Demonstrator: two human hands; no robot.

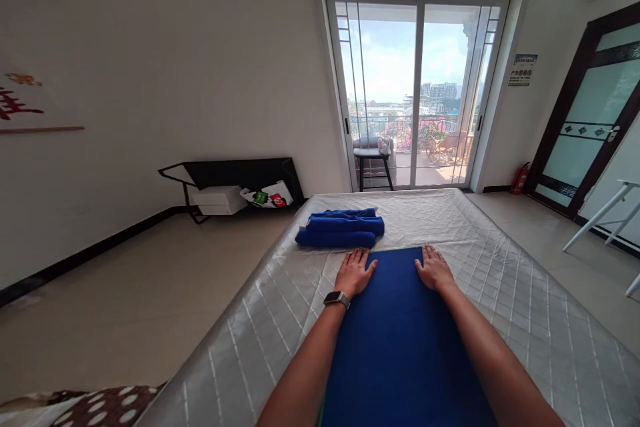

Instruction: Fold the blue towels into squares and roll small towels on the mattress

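A long blue cloth (400, 340) lies flat on the quilted silver-grey mattress (500, 267), running from its far edge down past the bottom of the view. My left hand (355, 273) rests at the cloth's far left corner, fingers spread. At the far right corner lies my right hand (434, 268), its fingers stretched out flat. A watch with a dark face is on my left wrist. Just beyond my left hand are several rolled blue cloths (343, 227), side by side on the mattress.
Left of the mattress, a black frame (240, 173) stands against the wall with a white box (219, 200) and a printed bag (267, 195). A brown dotted fabric (110, 407) is at bottom left. Beyond are sliding glass doors, a stool (371, 155) and a red extinguisher (520, 179).
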